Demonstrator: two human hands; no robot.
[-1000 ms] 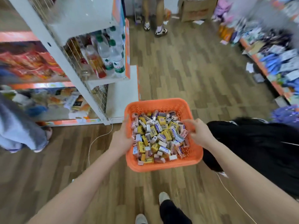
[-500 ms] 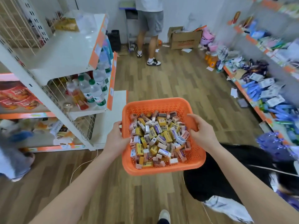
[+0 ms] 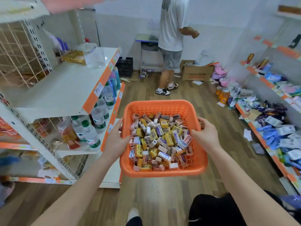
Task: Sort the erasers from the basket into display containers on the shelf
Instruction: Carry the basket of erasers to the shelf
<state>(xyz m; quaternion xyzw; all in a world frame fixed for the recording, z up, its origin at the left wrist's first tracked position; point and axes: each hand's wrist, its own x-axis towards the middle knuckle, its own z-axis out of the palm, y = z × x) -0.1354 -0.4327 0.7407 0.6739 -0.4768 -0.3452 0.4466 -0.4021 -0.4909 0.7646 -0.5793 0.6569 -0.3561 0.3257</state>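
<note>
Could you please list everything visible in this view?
orange perforated plastic basket: one, orange, held mid-air at centre.
small boxed erasers: dozens, yellow, white and pink, heaped in the basket.
white metal shelf unit: one, white with orange edge strips, left.
clear plastic water bottles: several, green-capped, on its lower shelf.
brown cardboard box: one, brown, floor by far wall.
standing person: one, white shirt, grey shorts, at far wall.
loose packaged goods: many, mostly blue and white, low right shelf.
left grip: one bare hand, gripping basket's left rim.
right grip: one bare hand, gripping basket's right rim.

Perforated orange plastic basket (image 3: pixel 162 106) above matt wood-grain floor (image 3: pixel 203 101).
</note>
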